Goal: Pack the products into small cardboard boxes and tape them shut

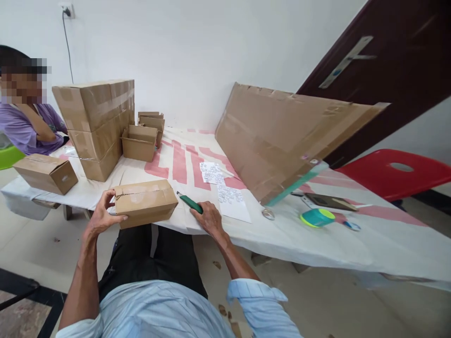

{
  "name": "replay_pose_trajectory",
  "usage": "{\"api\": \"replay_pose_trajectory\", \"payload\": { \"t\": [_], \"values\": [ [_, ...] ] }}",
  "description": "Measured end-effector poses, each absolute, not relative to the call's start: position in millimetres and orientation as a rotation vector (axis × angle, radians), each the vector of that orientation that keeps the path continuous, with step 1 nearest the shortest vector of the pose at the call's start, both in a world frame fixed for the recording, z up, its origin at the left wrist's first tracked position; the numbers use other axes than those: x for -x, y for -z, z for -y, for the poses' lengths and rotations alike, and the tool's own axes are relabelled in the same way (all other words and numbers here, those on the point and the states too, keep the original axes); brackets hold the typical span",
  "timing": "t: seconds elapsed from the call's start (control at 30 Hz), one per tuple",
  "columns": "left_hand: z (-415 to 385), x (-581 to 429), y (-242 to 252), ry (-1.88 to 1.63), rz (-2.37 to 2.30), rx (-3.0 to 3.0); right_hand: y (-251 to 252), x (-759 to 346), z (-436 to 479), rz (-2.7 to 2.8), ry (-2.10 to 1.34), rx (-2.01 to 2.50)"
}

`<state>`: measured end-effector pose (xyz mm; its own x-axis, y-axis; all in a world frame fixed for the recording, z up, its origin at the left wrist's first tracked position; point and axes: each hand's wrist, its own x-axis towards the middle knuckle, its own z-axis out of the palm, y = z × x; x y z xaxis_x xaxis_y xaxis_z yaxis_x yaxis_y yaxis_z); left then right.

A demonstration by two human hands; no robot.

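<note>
Person in light blue striped shirt at a worktop [299, 246] w/ white cover, seen from the wearer's own view. L hand [104, 211]: grip clasped round the L end of a small cardboard box [146, 202], thumb low on the near side, fingers at the top corner. Box is at the worktop's near edge, partly over the lap; top is shut, clear tape along the seam, contents hidden. R hand [209, 218]: grip closed round a green cutter [190, 203], tip pointing toward the box's R end, near it but apart.

Other containers: stack of taped boxes [97, 129], 3 layers high, back L; just R of it, open boxes [139, 144] w/ flaps up, insides too shadowed to read. Another box [47, 173] sits far L, near a 2nd person in purple [42, 115]. Large cardboard sheet [275, 136] leans at back R.

Writing: white paper [234, 204] R of the cutter has rows of marks, too small to read; smaller paper [210, 172] adjoining, same. Cover has big red printed shapes, illegible. Farther R: teal-and-yellow roll [317, 217], dark flat device [329, 202], no brand legible.
</note>
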<state>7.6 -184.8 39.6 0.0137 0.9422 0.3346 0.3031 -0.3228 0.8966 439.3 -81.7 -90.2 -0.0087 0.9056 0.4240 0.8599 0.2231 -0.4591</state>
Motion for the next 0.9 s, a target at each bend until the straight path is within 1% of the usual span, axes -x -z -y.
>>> {"api": "replay_pose_trajectory", "payload": {
  "t": [0.17, 0.27, 0.33, 0.43, 0.53, 0.63, 0.73, 0.9],
  "values": [
    [187.8, -11.5, -41.3, -1.299, -1.247, -1.711, 79.9, -435.5, 85.3, 1.781, -0.094, 1.576],
    [188.6, -13.2, -40.3, -1.279, -1.244, -1.722, 56.2, -433.9, 84.6, 1.712, -0.087, 1.525],
    [189.0, -14.3, -39.2, -1.273, -1.248, -1.743, 29.1, -428.1, 86.5, 1.648, -0.137, 1.443],
    [189.3, -16.5, -37.2, -1.271, -1.253, -1.766, -24.1, -407.2, 97.2, 1.586, -0.374, 1.204],
    [190.3, -19.0, -34.9, -1.266, -1.260, -1.777, -77.9, -376.1, 113.4, 1.684, -0.588, 1.007],
    [192.0, -21.1, -32.9, -1.264, -1.256, -1.778, -115.6, -347.4, 124.4, 1.840, -0.653, 0.896],
    [194.1, -22.5, -31.6, -1.269, -1.241, -1.779, -133.7, -329.1, 125.6, 1.963, -0.667, 0.841],
    [195.8, -24.2, -30.8, -1.275, -1.241, -1.791, -142.6, -316.3, 118.6, 2.103, -0.605, 0.787]
  ]
}}
